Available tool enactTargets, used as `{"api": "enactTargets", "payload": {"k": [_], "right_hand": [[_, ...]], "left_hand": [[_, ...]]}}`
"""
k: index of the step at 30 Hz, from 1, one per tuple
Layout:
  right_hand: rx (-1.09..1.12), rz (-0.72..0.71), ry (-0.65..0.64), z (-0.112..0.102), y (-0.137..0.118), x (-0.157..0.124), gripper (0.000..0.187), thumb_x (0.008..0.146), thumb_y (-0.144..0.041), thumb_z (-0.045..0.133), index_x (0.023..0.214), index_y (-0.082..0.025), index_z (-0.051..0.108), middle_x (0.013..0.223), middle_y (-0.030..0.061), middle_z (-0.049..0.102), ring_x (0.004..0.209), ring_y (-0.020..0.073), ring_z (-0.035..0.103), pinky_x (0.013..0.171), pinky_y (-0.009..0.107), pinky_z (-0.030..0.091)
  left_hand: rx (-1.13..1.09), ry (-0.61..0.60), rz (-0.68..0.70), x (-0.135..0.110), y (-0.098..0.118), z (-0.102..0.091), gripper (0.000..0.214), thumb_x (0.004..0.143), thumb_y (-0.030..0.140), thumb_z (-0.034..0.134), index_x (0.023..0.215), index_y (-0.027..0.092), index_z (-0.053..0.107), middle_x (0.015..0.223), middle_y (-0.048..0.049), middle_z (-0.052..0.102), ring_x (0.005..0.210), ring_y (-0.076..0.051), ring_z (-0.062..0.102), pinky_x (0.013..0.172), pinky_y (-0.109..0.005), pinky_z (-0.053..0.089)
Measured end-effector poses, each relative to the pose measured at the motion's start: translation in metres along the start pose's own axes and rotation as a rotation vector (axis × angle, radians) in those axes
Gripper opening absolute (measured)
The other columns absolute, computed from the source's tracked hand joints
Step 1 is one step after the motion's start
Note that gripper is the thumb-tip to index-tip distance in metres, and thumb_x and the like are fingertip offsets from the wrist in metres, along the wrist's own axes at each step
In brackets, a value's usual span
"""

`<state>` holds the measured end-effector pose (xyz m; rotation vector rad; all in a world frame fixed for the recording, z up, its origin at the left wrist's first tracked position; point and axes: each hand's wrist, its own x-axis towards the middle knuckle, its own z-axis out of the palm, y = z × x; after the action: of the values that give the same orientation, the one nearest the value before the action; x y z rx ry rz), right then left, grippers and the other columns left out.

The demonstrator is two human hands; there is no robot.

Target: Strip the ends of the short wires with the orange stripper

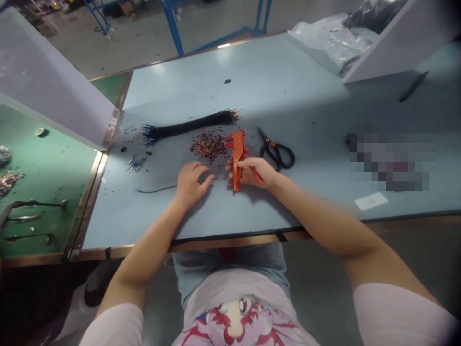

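one wire stripper (236,166) in right hand (252,172)

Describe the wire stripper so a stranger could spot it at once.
On the pale blue workbench, look just below the bundle of black wires. The orange wire stripper sits in the right hand, between a pile of copper wire bits and black-handled scissors, the only tool being held.

Pale blue workbench (288,96) beside a green bench (46,178), blue metal frames (172,24) on a grey floor (118,48)

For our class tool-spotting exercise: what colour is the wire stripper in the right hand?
The stripper is orange-red, clearest in the head view.
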<state>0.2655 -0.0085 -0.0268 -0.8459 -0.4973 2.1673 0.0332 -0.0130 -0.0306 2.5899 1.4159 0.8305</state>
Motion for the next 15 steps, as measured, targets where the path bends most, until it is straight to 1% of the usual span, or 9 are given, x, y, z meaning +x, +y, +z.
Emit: {"api": "enactTargets", "payload": {"k": [2,3,5,7,9,11,13,15], "right_hand": [[0.016,0.015,-0.016,-0.003,-0.001,0.002,0.026,0.078,-0.01,0.047,0.1,-0.012,0.06,0.084,0.0098,0.07,0.067,0.0217,0.067,0.068,0.046,0.059],[0.024,0.026,-0.03,-0.005,-0.001,0.003,0.026,0.079,-0.01,0.046,0.1,-0.011,0.06,0.084,0.0098,0.07,0.067,0.0219,0.068,0.071,0.047,0.058],[0.036,0.051,-0.064,-0.008,-0.003,0.005,0.025,0.08,-0.011,0.046,0.101,-0.011,0.06,0.083,0.01,0.071,0.068,0.0221,0.068,0.074,0.05,0.057],[0.037,0.076,-0.093,-0.011,-0.005,0.007,0.025,0.081,-0.012,0.045,0.101,-0.011,0.061,0.083,0.0101,0.071,0.069,0.0221,0.068,0.077,0.051,0.056],[0.03,0.096,-0.107,-0.013,-0.006,0.008,0.025,0.083,-0.013,0.044,0.1,-0.011,0.061,0.082,0.0102,0.071,0.07,0.022,0.068,0.077,0.05,0.056],[0.021,0.103,-0.118,-0.014,-0.007,0.009,0.024,0.084,-0.014,0.043,0.099,-0.011,0.062,0.082,0.0105,0.071,0.071,0.0221,0.069,0.077,0.049,0.056],[0.011,0.103,-0.132,-0.015,-0.007,0.009,0.023,0.085,-0.015,0.043,0.097,-0.011,0.062,0.083,0.0109,0.071,0.074,0.0229,0.069,0.077,0.048,0.056],[0.0,0.1,-0.15,-0.015,-0.007,0.01,0.023,0.086,-0.015,0.043,0.097,-0.01,0.062,0.084,0.0113,0.072,0.076,0.0235,0.069,0.078,0.049,0.055]], "left_hand": [[0.003,0.115,-0.034,0.001,-0.005,-0.002,0.02,0.087,0.036,0.057,0.089,0.017,0.064,0.094,-0.0065,0.065,0.091,-0.02,0.057,0.082,-0.033,0.042],[-0.002,0.147,-0.048,0.001,-0.007,-0.003,0.02,0.087,0.035,0.056,0.087,0.017,0.064,0.093,-0.0061,0.065,0.091,-0.019,0.057,0.083,-0.032,0.042],[-0.027,0.17,-0.073,0.001,-0.011,-0.003,0.021,0.088,0.034,0.054,0.082,0.017,0.064,0.088,-0.0052,0.064,0.087,-0.017,0.057,0.08,-0.029,0.042],[-0.056,0.161,-0.09,0.0,-0.014,0.0,0.022,0.089,0.032,0.053,0.078,0.016,0.064,0.084,-0.0042,0.062,0.08,-0.014,0.056,0.075,-0.027,0.042],[-0.076,0.164,-0.093,0.0,-0.015,0.001,0.021,0.088,0.03,0.053,0.076,0.016,0.064,0.08,-0.0032,0.061,0.074,-0.013,0.055,0.071,-0.025,0.042],[-0.082,0.198,-0.083,0.001,-0.015,-0.001,0.022,0.088,0.029,0.053,0.074,0.016,0.063,0.076,-0.0021,0.059,0.071,-0.012,0.053,0.068,-0.024,0.041],[-0.094,0.281,-0.06,0.004,-0.009,-0.009,0.023,0.088,0.027,0.052,0.07,0.016,0.061,0.07,-0.0008,0.057,0.066,-0.011,0.051,0.065,-0.023,0.04],[-0.123,0.418,-0.011,0.005,0.004,-0.023,0.023,0.088,0.024,0.053,0.068,0.016,0.059,0.064,0.0007,0.055,0.061,-0.01,0.048,0.061,-0.022,0.039]]}}
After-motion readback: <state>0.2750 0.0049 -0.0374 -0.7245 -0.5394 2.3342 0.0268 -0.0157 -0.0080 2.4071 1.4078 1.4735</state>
